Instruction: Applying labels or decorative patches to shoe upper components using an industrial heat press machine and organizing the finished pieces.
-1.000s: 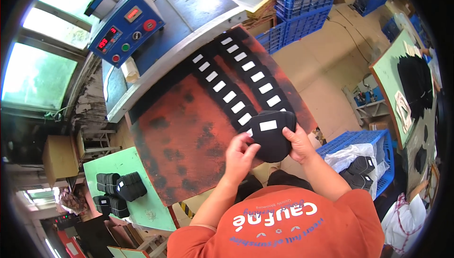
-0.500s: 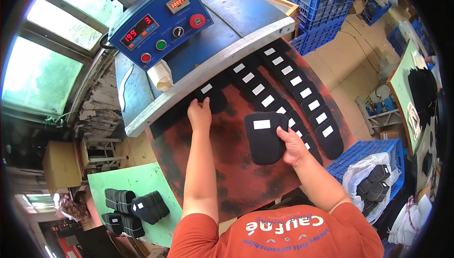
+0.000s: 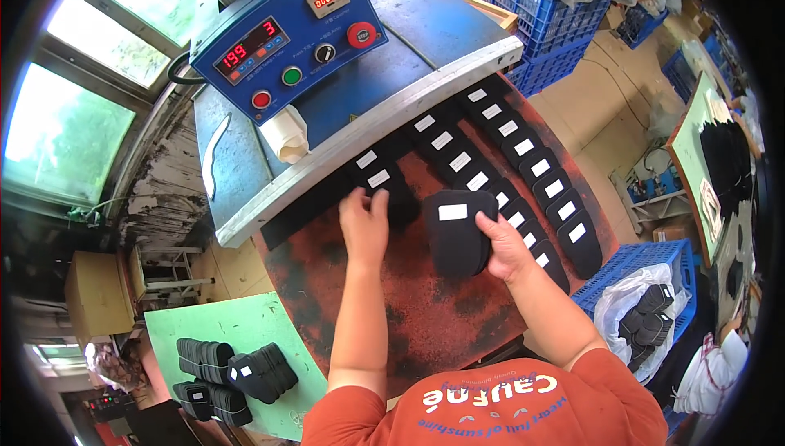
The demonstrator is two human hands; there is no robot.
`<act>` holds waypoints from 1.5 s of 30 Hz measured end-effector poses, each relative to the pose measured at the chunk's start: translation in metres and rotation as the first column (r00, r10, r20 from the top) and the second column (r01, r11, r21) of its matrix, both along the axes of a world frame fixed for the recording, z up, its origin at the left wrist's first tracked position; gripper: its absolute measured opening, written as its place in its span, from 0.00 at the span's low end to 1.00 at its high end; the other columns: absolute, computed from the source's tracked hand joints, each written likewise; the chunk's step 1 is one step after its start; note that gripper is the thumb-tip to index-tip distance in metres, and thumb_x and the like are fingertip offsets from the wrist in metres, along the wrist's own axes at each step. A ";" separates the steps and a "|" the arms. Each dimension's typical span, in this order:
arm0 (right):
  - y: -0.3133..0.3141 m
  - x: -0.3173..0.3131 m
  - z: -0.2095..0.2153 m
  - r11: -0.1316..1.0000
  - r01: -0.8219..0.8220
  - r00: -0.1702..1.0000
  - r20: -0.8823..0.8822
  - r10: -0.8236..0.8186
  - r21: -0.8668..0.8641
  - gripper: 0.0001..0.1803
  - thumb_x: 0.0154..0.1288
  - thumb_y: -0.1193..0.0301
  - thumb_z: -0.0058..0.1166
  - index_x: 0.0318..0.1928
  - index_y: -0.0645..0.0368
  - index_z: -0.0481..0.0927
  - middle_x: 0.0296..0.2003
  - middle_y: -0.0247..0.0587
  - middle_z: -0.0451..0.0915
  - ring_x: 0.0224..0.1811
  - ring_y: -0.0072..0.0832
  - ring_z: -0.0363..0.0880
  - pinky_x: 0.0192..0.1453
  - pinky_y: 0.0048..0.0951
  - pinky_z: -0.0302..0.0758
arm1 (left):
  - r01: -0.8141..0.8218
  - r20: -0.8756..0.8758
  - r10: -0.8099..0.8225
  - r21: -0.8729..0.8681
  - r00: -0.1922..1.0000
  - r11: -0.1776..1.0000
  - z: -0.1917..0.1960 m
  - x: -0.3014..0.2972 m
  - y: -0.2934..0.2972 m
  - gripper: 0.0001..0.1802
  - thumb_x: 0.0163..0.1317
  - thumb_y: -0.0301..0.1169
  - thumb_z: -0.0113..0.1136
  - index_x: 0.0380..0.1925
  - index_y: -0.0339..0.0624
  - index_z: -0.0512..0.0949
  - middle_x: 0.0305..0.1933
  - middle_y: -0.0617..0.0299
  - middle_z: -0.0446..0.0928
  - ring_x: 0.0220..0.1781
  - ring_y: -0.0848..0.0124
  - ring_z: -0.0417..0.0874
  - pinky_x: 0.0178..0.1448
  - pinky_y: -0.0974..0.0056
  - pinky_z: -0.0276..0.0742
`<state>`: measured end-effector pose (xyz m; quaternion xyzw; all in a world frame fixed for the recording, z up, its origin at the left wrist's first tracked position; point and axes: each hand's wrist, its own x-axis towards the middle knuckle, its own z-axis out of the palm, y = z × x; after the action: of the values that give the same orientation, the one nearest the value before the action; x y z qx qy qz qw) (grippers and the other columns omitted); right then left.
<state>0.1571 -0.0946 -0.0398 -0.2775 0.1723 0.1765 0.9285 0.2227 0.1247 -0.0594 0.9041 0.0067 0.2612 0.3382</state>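
My right hand (image 3: 509, 248) is closed on a small stack of rounded black fabric pads (image 3: 458, 248), thumb on top near the white label. My left hand (image 3: 365, 221) has its thumb and fingers apart, at the near edge of a labelled black pad (image 3: 399, 194) lying on the reddish-brown board (image 3: 352, 307). That pad overlaps another whose label shows beside the machine's edge. Further right, two rows of overlapping black pads (image 3: 556, 187) lie with white labels facing up. The held stack partly covers the nearer row.
A blue press machine (image 3: 286, 45) with a pale front edge (image 3: 392, 127) stands beyond the board. On the left, a green table (image 3: 282, 327) bears piles of black pads. At right are a blue crate (image 3: 625, 259) with a plastic-lined load and stacked blue crates (image 3: 536, 13) behind.
Another labelled pad now lies overlapping the one under my left hand, which has drawn back toward me. My right hand keeps holding the stack. The view has shifted slightly.
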 end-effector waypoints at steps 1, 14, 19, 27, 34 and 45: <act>0.002 0.000 -0.006 0.999 -0.010 1.000 0.002 0.010 -0.047 0.22 0.62 0.68 0.54 0.55 0.57 0.67 0.49 0.38 0.74 0.53 0.31 0.72 0.57 0.36 0.70 | 0.099 -0.189 -0.183 -0.386 0.965 0.917 0.002 -0.013 -0.014 0.18 0.53 0.28 0.63 0.43 0.29 0.74 0.26 0.57 0.77 0.22 0.73 0.75 0.28 0.70 0.71; -0.003 0.001 -0.005 0.998 -0.006 1.000 -0.022 0.005 -0.066 0.18 0.63 0.71 0.51 0.54 0.58 0.68 0.49 0.39 0.74 0.52 0.31 0.73 0.58 0.33 0.69 | -0.037 -0.237 -0.076 -0.440 0.969 0.897 0.009 -0.044 -0.035 0.14 0.54 0.25 0.62 0.41 0.31 0.75 0.30 0.65 0.76 0.30 0.80 0.74 0.34 0.74 0.72; -0.012 0.001 -0.003 0.994 0.054 0.999 0.000 -0.054 -0.091 0.20 0.67 0.64 0.46 0.55 0.59 0.67 0.50 0.41 0.73 0.54 0.33 0.72 0.58 0.36 0.69 | -0.129 -0.260 -0.092 -0.719 0.961 0.683 0.012 -0.065 -0.037 0.14 0.54 0.24 0.62 0.42 0.32 0.76 0.27 0.68 0.74 0.26 0.83 0.71 0.28 0.76 0.69; -0.024 -0.011 -0.009 0.994 0.010 0.999 -0.036 -0.014 -0.110 0.18 0.65 0.70 0.49 0.54 0.60 0.68 0.47 0.38 0.75 0.50 0.28 0.73 0.57 0.32 0.70 | -0.032 -0.194 -0.090 -0.548 0.977 0.836 0.008 -0.076 -0.050 0.15 0.52 0.25 0.64 0.40 0.32 0.76 0.32 0.63 0.74 0.27 0.79 0.73 0.32 0.73 0.71; -0.051 -0.013 0.008 0.999 0.013 0.999 -0.032 -0.014 -0.032 0.27 0.71 0.54 0.30 0.56 0.63 0.67 0.51 0.45 0.73 0.53 0.36 0.73 0.58 0.38 0.70 | -0.256 -0.369 -0.070 -0.758 0.927 0.600 -0.002 -0.101 -0.039 0.11 0.56 0.24 0.60 0.38 0.30 0.75 0.28 0.65 0.75 0.23 0.80 0.73 0.27 0.76 0.71; -0.052 -0.033 -0.001 0.995 -0.093 0.996 0.010 0.094 -0.037 0.21 0.71 0.61 0.36 0.56 0.62 0.67 0.51 0.43 0.73 0.53 0.33 0.73 0.59 0.35 0.69 | -0.181 -0.310 -0.135 -0.799 0.941 0.573 0.018 -0.140 -0.081 0.12 0.56 0.22 0.59 0.41 0.33 0.73 0.30 0.66 0.74 0.27 0.82 0.73 0.28 0.76 0.71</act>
<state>0.1241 -0.1470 -0.0405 -0.3031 0.1567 0.2150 0.9151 0.0831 0.0441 -0.0417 0.6752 0.1964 0.0737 0.7072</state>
